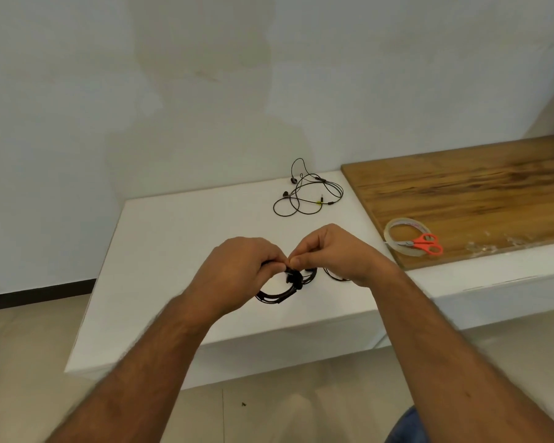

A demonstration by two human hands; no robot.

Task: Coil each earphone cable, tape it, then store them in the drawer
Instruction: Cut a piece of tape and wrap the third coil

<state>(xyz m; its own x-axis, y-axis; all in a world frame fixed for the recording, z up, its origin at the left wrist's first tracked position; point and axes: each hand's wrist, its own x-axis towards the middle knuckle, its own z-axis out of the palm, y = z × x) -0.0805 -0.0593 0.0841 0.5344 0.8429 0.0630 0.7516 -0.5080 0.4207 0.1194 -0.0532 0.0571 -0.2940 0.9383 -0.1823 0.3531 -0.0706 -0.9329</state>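
A coiled black earphone cable [277,295] hangs just above the white cabinet top [179,251], held between both hands. My left hand [240,270] grips the coil's upper left side with curled fingers. My right hand [336,254] pinches the coil at its top, where the cable is bunched into a dark knot; a loop of cable shows under its palm. A second black earphone cable [307,190] lies loose and uncoiled at the back of the cabinet top, near the wall.
A roll of clear tape [394,233] and red-handled scissors [426,243] lie on a wooden board [477,190] to the right, with bits of clear tape near its front edge. A white wall stands behind; tiled floor lies below the cabinet's front edge.
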